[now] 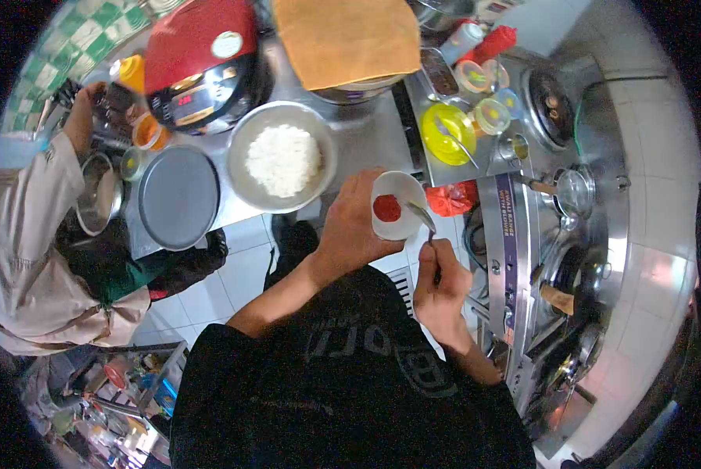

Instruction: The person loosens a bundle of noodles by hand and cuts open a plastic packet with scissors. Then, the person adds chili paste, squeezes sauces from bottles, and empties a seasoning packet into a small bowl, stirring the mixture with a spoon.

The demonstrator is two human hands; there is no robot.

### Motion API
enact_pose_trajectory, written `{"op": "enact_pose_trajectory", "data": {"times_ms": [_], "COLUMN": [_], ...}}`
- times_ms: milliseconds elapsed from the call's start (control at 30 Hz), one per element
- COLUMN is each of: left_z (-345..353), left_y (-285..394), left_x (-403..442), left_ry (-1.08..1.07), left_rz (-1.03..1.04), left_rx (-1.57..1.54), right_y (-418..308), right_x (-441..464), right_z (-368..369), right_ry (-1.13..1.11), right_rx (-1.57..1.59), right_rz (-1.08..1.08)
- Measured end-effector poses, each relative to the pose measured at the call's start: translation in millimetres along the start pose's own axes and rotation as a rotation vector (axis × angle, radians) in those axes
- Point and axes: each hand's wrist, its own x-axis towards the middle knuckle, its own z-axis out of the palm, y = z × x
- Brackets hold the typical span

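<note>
My left hand (353, 221) is wrapped round a small white bowl (407, 186), tilted so its inside shows. A red sauce or paste (386, 208) lies at the bottom of the bowl. In my right hand (442, 285) is a metal spoon (422, 216), its head at the bowl's right rim. Whether the spoon touches the rim I cannot tell. Just left of the bowl, a large metal bowl (241, 168) holding white rice (282, 160) stands on the counter's edge.
A round dark tray (179, 197), a red rice cooker (202, 62) and a pot under an orange-brown board (346, 39) share the counter. A yellow bowl (449, 134) with a fork stands right. Stove burners (573, 191) line the right; a co-worker's sleeve (38, 203) is left.
</note>
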Motion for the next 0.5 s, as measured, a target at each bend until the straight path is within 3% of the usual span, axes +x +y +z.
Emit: {"op": "enact_pose_trajectory", "data": {"times_ms": [100, 367, 433, 500], "left_z": [33, 90, 97, 104], "left_y": [5, 4, 5, -3], "left_x": [15, 82, 99, 112], "left_ry": [-0.039, -0.169, -0.161, -0.171], "left_rz": [0.027, 0.056, 0.026, 0.071], "left_rx": [-0.01, -0.049, -0.078, -0.098], "right_y": [31, 46, 68, 83], "right_x": [5, 46, 58, 68], "right_z": [-15, -61, -53, -49], "right_ry": [-0.073, 0.149, 0.002, 0.043], "right_rx": [-0.013, 0.039, -0.004, -0.02], "right_rz": [0.055, 0.236, 0.306, 0.289]}}
